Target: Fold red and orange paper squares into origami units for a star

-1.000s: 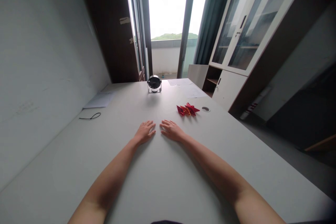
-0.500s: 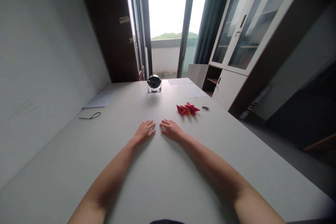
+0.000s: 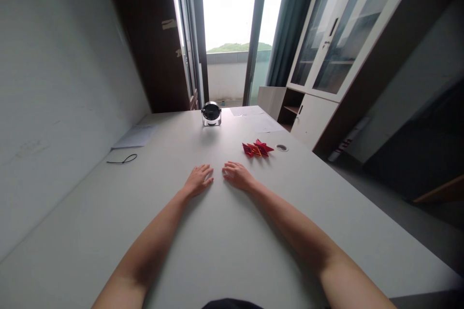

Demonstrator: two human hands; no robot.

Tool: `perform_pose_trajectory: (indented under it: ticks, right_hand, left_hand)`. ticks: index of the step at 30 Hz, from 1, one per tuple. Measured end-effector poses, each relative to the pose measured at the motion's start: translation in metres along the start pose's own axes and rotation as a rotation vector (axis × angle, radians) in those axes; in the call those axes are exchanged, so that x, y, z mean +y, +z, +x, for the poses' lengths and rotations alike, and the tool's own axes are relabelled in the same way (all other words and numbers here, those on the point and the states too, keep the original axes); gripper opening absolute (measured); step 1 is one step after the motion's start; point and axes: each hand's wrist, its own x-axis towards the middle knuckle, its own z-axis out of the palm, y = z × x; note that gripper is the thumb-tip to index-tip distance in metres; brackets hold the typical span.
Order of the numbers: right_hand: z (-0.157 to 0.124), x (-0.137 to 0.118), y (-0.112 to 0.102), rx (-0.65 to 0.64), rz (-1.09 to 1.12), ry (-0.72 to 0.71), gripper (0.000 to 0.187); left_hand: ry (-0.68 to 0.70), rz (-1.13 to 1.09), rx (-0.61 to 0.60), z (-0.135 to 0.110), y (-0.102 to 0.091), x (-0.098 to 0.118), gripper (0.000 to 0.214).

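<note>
My left hand (image 3: 198, 179) rests palm down on the white table (image 3: 217, 241), fingers spread and holding nothing. Opposite it, a small gap away, my right hand (image 3: 237, 175) lies on the tabletop with its fingers stretched out and slightly bent. Beyond my right hand, a little to the right, sits a cluster of red and orange folded paper pieces (image 3: 257, 148). Neither hand touches it. Farther back in the middle stands a round black device (image 3: 211, 112) on a silver bracket.
A thin black cable tie (image 3: 123, 159) lies at the left, near papers (image 3: 134, 136) by the wall. A round cable hole (image 3: 282, 147) is right of the folded paper. More white sheets (image 3: 268, 123) lie at the back right. A glass-door cabinet (image 3: 333, 34) stands beyond the right edge.
The view has shifted slightly, so everything sits a bit higher and farther left. My right hand has drawn a little away from my left and curled its fingers slightly.
</note>
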Motion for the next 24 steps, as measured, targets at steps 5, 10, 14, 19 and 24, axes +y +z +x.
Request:
perform_pose_trajectory:
  ticks: [5,10,14,19,24]
  right_hand:
    - [-0.003,0.031,-0.014,0.314,-0.188,0.327,0.024]
    - [-0.006,0.051,-0.018,0.369,-0.325,0.509,0.026]
    - [-0.006,0.050,-0.014,0.308,-0.377,0.507,0.031]
    - [-0.007,0.052,-0.010,0.273,-0.362,0.529,0.030]
    - [-0.007,0.056,-0.010,0.350,-0.261,0.475,0.030]
  left_hand:
    - [0.000,-0.003,-0.006,0.000,0.000,0.001,0.048]
    - [-0.013,-0.005,-0.009,-0.001,-0.001,0.003,0.048]
    - [-0.020,0.002,-0.020,-0.001,-0.001,0.004,0.049]
    - [-0.021,0.006,-0.016,-0.001,-0.001,0.004,0.048]
    - [-0.018,-0.007,-0.017,-0.001,-0.002,0.005,0.048]
